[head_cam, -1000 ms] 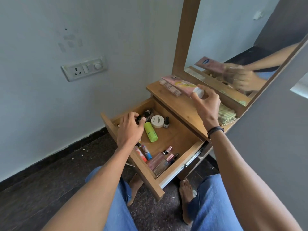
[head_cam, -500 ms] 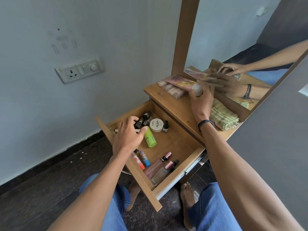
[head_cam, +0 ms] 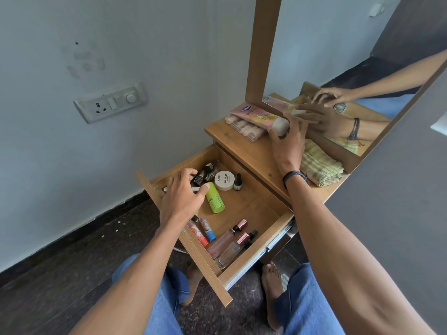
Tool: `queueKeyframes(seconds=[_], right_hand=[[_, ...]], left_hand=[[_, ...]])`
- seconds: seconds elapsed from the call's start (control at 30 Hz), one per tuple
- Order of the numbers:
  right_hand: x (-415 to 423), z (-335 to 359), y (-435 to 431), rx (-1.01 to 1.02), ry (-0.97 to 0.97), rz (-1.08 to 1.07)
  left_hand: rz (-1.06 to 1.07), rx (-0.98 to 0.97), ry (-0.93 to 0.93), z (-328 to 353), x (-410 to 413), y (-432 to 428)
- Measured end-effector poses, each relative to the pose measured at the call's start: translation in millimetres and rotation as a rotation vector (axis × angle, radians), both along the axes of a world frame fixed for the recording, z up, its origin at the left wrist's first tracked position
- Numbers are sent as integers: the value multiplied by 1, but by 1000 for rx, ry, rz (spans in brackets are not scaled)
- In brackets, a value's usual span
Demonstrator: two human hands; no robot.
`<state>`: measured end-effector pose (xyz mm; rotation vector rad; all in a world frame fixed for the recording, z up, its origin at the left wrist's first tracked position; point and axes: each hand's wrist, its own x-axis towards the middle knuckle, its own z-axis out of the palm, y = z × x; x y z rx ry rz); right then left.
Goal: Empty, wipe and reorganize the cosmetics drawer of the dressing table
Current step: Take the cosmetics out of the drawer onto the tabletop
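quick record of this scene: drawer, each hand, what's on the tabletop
drawer: open, bottles and a white jar inside
left hand: in the drawer, grips a thin white stick beside the green tube
right hand: holds the pink tube by its cap
tabletop: pink tube lying on a clear case, folded cloth

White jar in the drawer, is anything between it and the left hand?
Yes. The dark bottles and the top end of the green tube lie between the left hand and the white jar. Nothing covers the jar from above.
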<state>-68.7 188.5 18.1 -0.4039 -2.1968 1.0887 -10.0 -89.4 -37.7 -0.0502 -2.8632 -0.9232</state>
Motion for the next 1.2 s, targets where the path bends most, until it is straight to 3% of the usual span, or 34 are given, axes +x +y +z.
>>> queueKeyframes(seconds=[1.2], right_hand=[[0, 0, 0, -65, -14, 38]], left_hand=[[9, -15, -17, 2, 2, 0]])
